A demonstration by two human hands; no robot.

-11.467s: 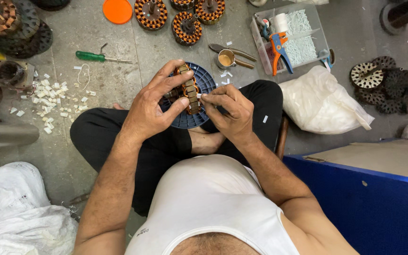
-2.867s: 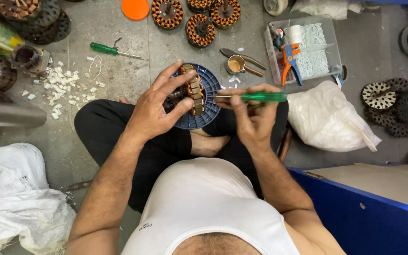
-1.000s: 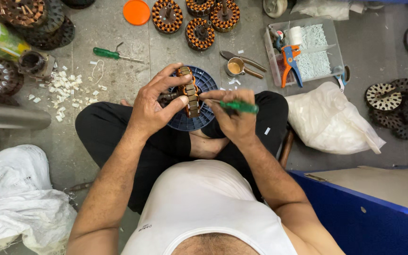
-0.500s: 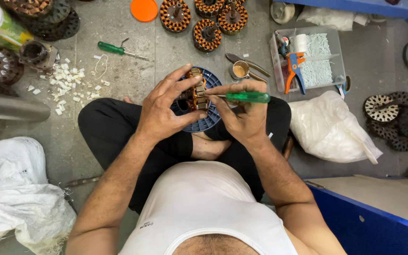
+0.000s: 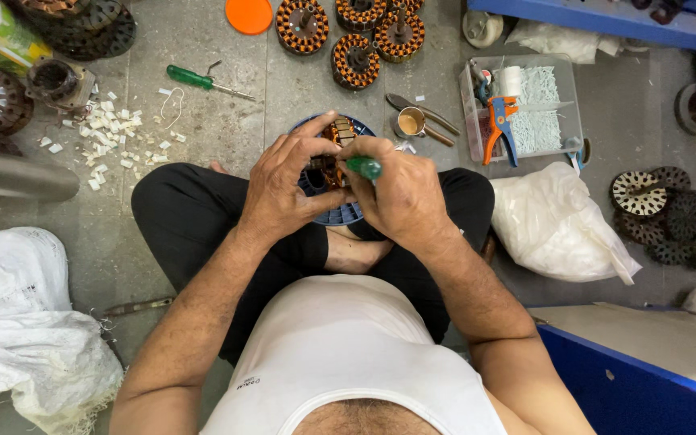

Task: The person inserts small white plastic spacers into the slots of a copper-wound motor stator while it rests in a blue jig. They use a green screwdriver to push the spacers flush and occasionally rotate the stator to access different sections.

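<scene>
Copper-wound stator [image 5: 333,141] in its blue round holder [image 5: 340,213] sits over the person's crossed legs, cupped by the left hand [image 5: 287,189] with fingers curled around its left side. Right hand [image 5: 400,193], touching the stator's right edge, clenches a green-handled screwdriver [image 5: 362,167] against the windings.

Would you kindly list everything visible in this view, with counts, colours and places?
Wound stator: one, copper and blue, over the lap.
Green-handled tool: one, in the right hand.
Green screwdriver: one, floor, upper left.
Orange lid: one, top edge.
Stators on floor: about four, copper, top centre.
Clear tray: one, upper right, holding orange-blue pliers.
White scraps: many, floor, left.
White bags: at least two, left and right.
Left hand: grips the stator.
Right hand: grips the tool.
</scene>
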